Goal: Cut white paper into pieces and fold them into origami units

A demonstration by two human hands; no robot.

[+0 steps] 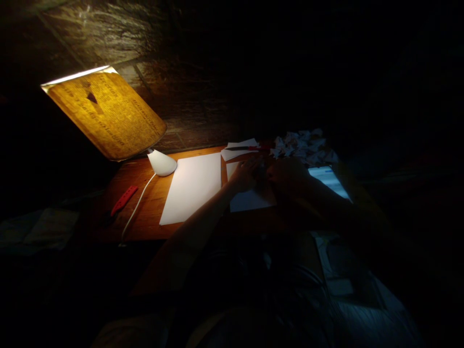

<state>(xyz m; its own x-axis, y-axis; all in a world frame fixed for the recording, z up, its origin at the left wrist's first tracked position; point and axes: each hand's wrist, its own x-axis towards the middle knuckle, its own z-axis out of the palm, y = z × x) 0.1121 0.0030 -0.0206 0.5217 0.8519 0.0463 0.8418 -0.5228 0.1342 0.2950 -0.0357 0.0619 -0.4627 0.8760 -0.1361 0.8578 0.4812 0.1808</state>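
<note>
Forearms (pixel 210 208) forward (hands (pixel 245 174) at paper (pixel 248 201))

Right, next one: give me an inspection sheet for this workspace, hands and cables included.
Surface: wooden table, lit at left, dim at right.
Job's things: white sheet by the hands; larger sheet to its left; heap of folded pieces behind.
Clutter: red tool at left; loose papers at back; lit screen at right.
Left hand: over the white sheet; grip unclear.
Right hand: beside it, shadowed; grip unclear.
Cables: white cord from lamp to near edge.
Surroundings: partly lit wall; otherwise mostly dark.
</note>
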